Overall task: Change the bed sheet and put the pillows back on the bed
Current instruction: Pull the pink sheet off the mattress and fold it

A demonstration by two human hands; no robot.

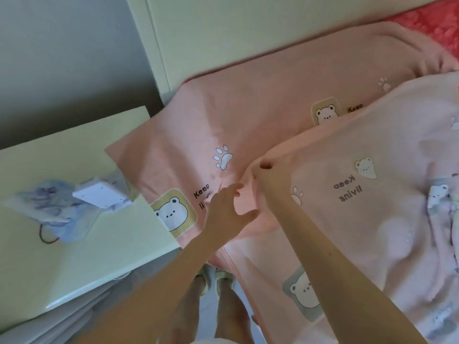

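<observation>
A pink bed sheet (248, 108) printed with bears and paw marks lies over the head end of the bed. A folded-back part of the same pink sheet (372, 194), its print showing reversed, lies on the right. My right hand (269, 176) grips the corner of that folded part, fingers curled into the cloth. My left hand (227, 211) is just left of it, fingers extended and relaxed, thumb out, touching the sheet near the corner. No pillow is clearly in view.
A pale green bedside table (74, 244) stands at left with a white charger block (99, 193), a blue patterned cloth (54, 207) and a dark cable. A pale headboard (223, 33) runs along the top. A red fuzzy blanket (432, 26) lies at top right. My slippered feet (216, 276) stand between table and bed.
</observation>
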